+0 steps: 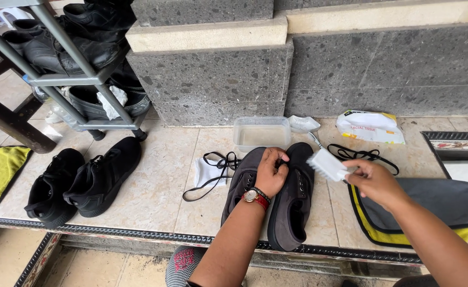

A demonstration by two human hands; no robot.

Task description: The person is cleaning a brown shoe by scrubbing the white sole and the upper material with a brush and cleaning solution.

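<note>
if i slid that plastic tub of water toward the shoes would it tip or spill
The tub looks low and wide, so it probably would not tip. It seems fairly full of murky water, so a quick shove would likely slosh some over the rim. The tile ledge looks smooth, so it should slide easily. The left hand rests on the grey shoes just in front.

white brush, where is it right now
In the head view the white brush is right of centre, held in the right hand just above the dark grey shoes, in front of the plastic water tub.
</note>
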